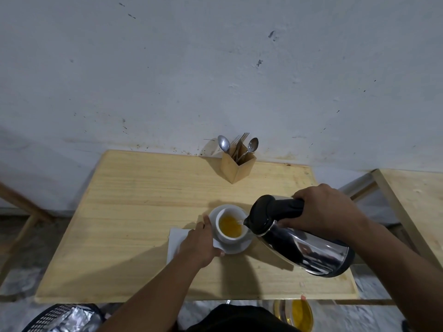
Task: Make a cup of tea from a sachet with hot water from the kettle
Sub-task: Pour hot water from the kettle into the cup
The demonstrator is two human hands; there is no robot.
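A white cup (226, 237) stands on a white saucer (237, 249) near the middle of the wooden table (134, 212). Orange-yellow liquid fills part of the cup. My right hand (328, 209) grips the black handle of a steel kettle (299, 245), which is tilted with its spout over the cup's right rim. A thin stream of water runs from the spout into the cup. My left hand (200, 243) rests against the saucer's left edge, fingers curled around its rim. No sachet can be seen.
A white napkin (175, 240) lies under my left hand. A wooden holder (237, 165) with spoons and forks stands at the table's far edge. A second table (417, 200) is at right. Below the near edge are a black basket (60, 317) and a yellow-filled container (299, 315).
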